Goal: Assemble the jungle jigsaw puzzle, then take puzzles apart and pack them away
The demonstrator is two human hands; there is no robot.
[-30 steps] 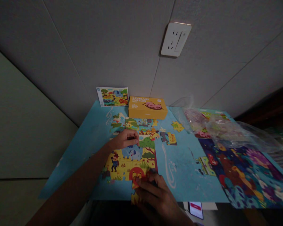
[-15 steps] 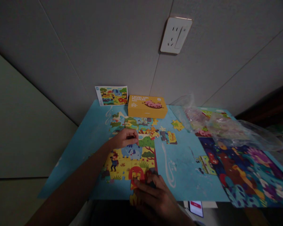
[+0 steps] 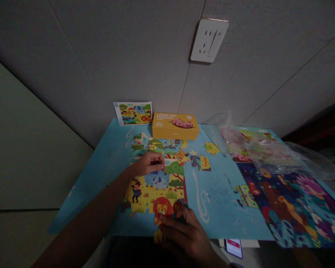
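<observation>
Our left hand [image 3: 148, 164], grip curled shut, steadies the colourful cardboard jigsaw [image 3: 156, 188] mid-frame; our right hand [image 3: 182, 234] pinches a yellow-red piece [image 3: 157, 232]; we align before pressing.

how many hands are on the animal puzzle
2. The left hand rests on the middle of the puzzle, just above the elephant; the right hand is at its near edge beside the lion. No other hands show.

Bare hands and one bare forearm, dimly lit
The left hand [image 3: 147, 164] and its forearm [image 3: 100, 208] are uncovered, sleeveless as far as the view reaches; the right hand [image 3: 185, 234] is bare to the wrist
</observation>
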